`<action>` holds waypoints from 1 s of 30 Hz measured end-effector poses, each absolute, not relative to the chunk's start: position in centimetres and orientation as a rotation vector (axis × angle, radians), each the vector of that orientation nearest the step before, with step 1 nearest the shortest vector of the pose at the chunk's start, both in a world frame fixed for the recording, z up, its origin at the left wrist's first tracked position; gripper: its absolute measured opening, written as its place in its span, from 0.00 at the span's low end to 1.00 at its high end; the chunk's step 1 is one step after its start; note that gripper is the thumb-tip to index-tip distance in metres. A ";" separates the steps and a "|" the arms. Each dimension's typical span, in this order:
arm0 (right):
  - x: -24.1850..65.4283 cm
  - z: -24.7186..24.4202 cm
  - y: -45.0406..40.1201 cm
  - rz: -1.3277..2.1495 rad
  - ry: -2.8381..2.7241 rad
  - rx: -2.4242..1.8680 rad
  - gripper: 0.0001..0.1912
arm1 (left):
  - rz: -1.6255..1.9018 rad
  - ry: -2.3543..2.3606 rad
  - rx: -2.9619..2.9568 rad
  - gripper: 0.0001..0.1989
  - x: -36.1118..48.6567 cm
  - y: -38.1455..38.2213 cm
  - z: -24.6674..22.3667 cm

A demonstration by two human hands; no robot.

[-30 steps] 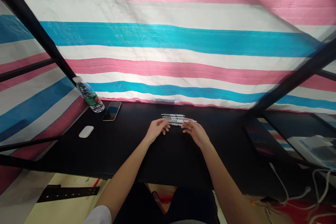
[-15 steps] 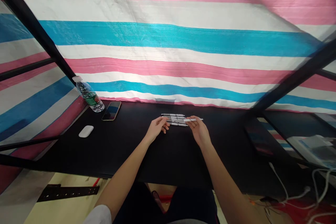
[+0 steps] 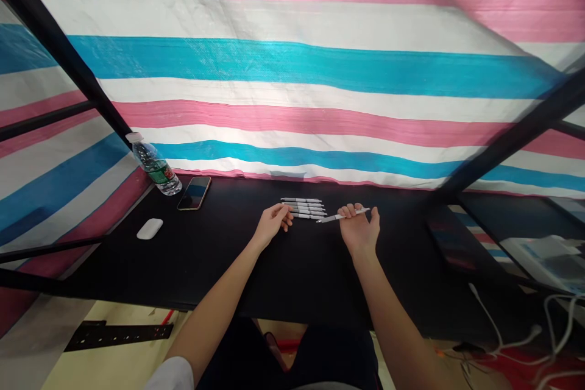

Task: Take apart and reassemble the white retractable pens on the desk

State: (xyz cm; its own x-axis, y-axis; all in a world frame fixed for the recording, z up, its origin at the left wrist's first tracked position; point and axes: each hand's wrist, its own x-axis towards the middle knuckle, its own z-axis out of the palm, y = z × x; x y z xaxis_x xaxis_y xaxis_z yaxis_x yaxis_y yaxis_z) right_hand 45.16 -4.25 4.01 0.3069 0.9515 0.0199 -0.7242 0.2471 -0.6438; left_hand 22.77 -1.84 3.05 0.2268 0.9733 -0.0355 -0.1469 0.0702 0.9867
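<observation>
My right hand (image 3: 359, 230) grips a white pen (image 3: 342, 216) in curled fingers, just right of the row of pens (image 3: 304, 208). My half-open left hand (image 3: 272, 224) sits against that row on the worktop (image 3: 219, 271). A slack grip could drop the pen; a careless left-hand nudge could scatter the row.

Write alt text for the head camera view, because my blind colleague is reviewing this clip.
A person's right hand holds a white pen in its fingers, while the left hand rests beside a row of similar pens on a black table. A pink, white and blue striped tarp hangs behind.
</observation>
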 end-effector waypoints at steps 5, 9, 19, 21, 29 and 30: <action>45.2 4.0 -4.2 1.197 -0.411 -0.518 0.15 | 1.074 0.946 1.170 0.21 22.7 -1.9 3.1; 45.4 3.8 -4.1 1.193 -0.388 -0.482 0.13 | 1.061 0.951 1.174 0.21 22.8 -2.0 3.2; 44.2 4.7 -4.8 1.396 -0.479 -0.422 0.15 | 0.959 0.946 1.457 0.19 23.2 -2.4 3.0; 43.4 4.8 -5.1 1.465 -0.548 -0.452 0.15 | 0.887 0.879 1.565 0.19 23.4 -2.9 3.1; 42.9 3.2 -4.3 1.283 -0.919 -0.804 0.14 | 0.885 0.991 1.928 0.09 23.2 -2.7 2.7; 43.1 2.9 -4.2 1.162 -0.978 -0.934 0.13 | 0.891 1.020 1.991 0.08 23.0 -2.6 2.6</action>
